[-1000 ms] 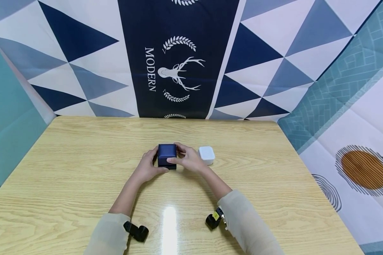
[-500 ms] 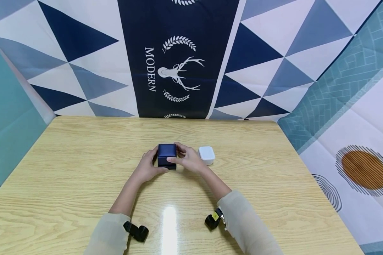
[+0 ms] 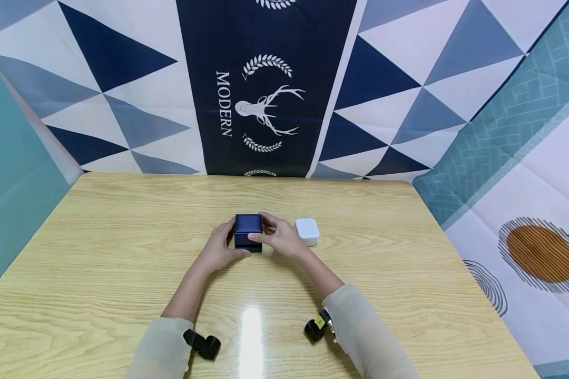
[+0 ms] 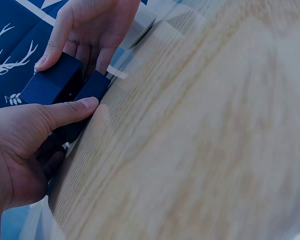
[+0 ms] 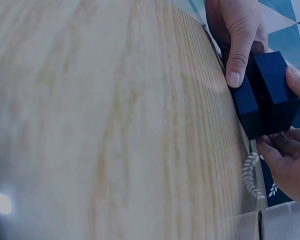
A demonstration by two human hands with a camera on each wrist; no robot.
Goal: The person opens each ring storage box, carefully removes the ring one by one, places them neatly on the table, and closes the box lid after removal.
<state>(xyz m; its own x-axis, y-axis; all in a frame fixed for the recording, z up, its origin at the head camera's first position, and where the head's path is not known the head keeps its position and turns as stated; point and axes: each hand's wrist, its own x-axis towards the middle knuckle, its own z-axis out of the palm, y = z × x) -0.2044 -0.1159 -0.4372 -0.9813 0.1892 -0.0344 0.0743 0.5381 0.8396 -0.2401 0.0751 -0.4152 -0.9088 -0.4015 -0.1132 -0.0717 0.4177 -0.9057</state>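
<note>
On a wooden table (image 3: pixel 123 284), a navy box (image 3: pixel 247 227) is sitting between gripping fingers, the left hand (image 3: pixel 219 251) holding from eight o'clock, the right hand (image 3: pixel 283 238) from three; a white block (image 3: pixel 307 230) is sitting farther toward three.

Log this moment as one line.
left grip: thumb on base | right grip: thumb on lid | blue box: gap under lid | white block: on table

Head view forward and down, tilted wrist views closer, all sharing the blue box (image 3: pixel 248 223)
</note>
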